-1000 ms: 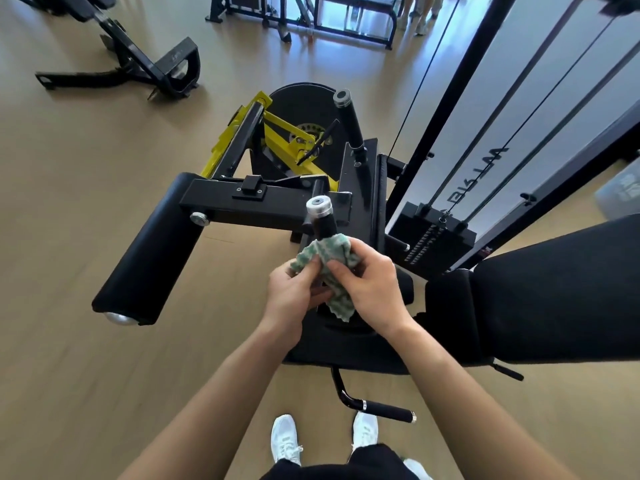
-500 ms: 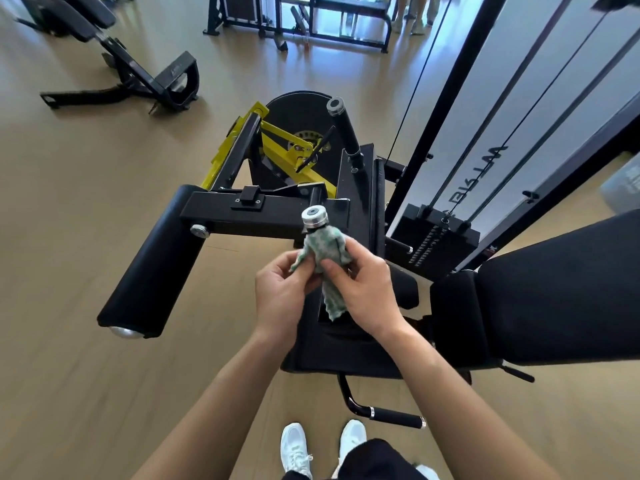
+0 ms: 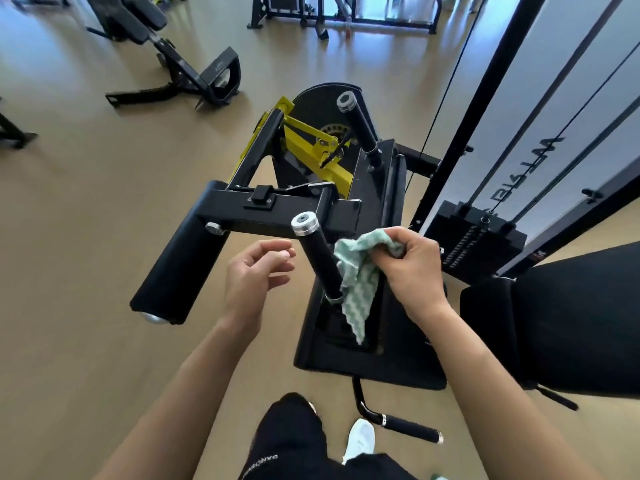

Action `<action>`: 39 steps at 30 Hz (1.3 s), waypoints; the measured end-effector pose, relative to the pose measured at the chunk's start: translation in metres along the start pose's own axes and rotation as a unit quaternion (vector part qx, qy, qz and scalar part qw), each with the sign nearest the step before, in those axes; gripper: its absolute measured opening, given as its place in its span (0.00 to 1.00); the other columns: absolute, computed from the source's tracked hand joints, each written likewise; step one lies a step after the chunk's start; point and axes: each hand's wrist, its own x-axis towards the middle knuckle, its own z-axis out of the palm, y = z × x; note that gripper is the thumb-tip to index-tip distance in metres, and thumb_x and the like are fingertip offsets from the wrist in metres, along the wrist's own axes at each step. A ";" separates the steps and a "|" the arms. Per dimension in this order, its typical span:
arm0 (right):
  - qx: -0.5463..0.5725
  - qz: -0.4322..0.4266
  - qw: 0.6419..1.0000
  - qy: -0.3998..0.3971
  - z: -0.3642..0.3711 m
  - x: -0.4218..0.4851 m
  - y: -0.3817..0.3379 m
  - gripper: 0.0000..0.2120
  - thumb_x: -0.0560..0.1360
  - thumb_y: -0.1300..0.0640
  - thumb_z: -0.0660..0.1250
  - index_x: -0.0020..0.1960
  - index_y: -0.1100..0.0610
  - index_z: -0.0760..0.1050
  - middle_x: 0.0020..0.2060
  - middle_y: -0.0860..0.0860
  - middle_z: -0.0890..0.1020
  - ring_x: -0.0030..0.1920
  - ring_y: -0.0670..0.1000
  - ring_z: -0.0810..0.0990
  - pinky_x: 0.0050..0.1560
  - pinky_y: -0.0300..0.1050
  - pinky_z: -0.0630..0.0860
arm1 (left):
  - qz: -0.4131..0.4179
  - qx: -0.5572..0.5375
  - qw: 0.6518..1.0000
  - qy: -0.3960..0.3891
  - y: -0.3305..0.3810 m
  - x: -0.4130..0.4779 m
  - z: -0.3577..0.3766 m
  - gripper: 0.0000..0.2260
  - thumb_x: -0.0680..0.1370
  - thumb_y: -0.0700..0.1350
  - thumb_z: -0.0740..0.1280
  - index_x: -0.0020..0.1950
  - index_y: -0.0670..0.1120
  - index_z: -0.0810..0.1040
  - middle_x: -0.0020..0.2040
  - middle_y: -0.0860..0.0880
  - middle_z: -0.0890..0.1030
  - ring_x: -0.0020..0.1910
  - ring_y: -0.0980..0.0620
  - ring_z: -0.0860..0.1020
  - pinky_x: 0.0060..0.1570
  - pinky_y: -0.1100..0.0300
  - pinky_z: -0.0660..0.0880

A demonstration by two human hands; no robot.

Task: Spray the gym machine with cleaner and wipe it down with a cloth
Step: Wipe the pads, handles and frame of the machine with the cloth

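You are in the wiping step. Your right hand [image 3: 412,268] has its fingers closed on the cloth [image 3: 358,285], which hangs against the right side of the near handle [image 3: 317,259] of the gym machine [image 3: 291,206]. Your left hand [image 3: 254,277] hovers beside that handle, fingers loosely open, holding nothing. No spray bottle shows. The next move likely calls for carrying the cloth to the far handle [image 3: 358,128].

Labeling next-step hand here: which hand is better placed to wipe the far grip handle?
Right, probably. The right hand grips the cloth, beside the near handle, on the same side as the far handle. The left hand is open and empty.
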 end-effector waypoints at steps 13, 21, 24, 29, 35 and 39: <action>0.128 0.010 0.984 0.120 0.045 0.093 -0.028 0.14 0.75 0.54 0.77 0.58 0.53 0.81 0.53 0.53 0.86 0.54 0.57 0.86 0.54 0.63 0.83 | 0.035 0.102 0.947 -0.301 0.055 0.142 0.055 0.28 0.76 0.48 0.77 0.75 0.56 0.72 0.62 0.51 0.83 0.54 0.50 0.86 0.45 0.60 0.81; 0.039 0.022 0.977 0.207 0.060 0.129 -0.014 0.11 0.77 0.64 0.73 0.54 0.50 0.84 0.48 0.51 0.87 0.51 0.56 0.86 0.55 0.60 0.84 | 0.075 0.125 0.960 -0.239 0.044 0.213 0.067 0.07 0.77 0.43 0.76 0.46 0.43 0.81 0.36 0.43 0.81 0.32 0.53 0.80 0.32 0.63 0.77; 0.000 0.043 0.950 0.309 0.062 0.143 -0.008 0.11 0.76 0.64 0.73 0.53 0.51 0.85 0.45 0.47 0.87 0.49 0.50 0.86 0.56 0.56 0.83 | 0.089 0.124 0.972 -0.179 0.040 0.226 0.072 0.08 0.76 0.47 0.77 0.47 0.45 0.82 0.38 0.46 0.85 0.36 0.50 0.85 0.36 0.55 0.82; 0.089 0.061 0.928 0.358 0.071 0.182 -0.020 0.13 0.79 0.64 0.70 0.63 0.56 0.82 0.55 0.48 0.85 0.57 0.47 0.84 0.64 0.52 0.80 | 0.053 0.029 0.982 -0.180 0.041 0.245 0.098 0.05 0.80 0.49 0.73 0.53 0.49 0.83 0.50 0.49 0.86 0.52 0.50 0.85 0.56 0.43 0.83; 0.131 -0.017 0.965 0.225 0.083 0.208 -0.044 0.18 0.85 0.63 0.61 0.72 0.51 0.75 0.65 0.51 0.81 0.64 0.46 0.81 0.63 0.44 0.79 | 0.053 -0.144 0.968 -0.198 0.055 0.240 0.123 0.12 0.86 0.38 0.61 0.68 0.46 0.74 0.61 0.46 0.85 0.62 0.46 0.83 0.60 0.47 0.81; 0.079 -0.042 0.979 0.182 0.092 0.211 -0.032 0.22 0.84 0.65 0.62 0.76 0.53 0.67 0.70 0.50 0.78 0.70 0.48 0.77 0.69 0.49 0.76 | 0.060 -0.181 0.964 -0.185 0.050 0.237 0.129 0.18 0.85 0.34 0.62 0.74 0.45 0.71 0.64 0.46 0.84 0.66 0.46 0.81 0.68 0.43 0.76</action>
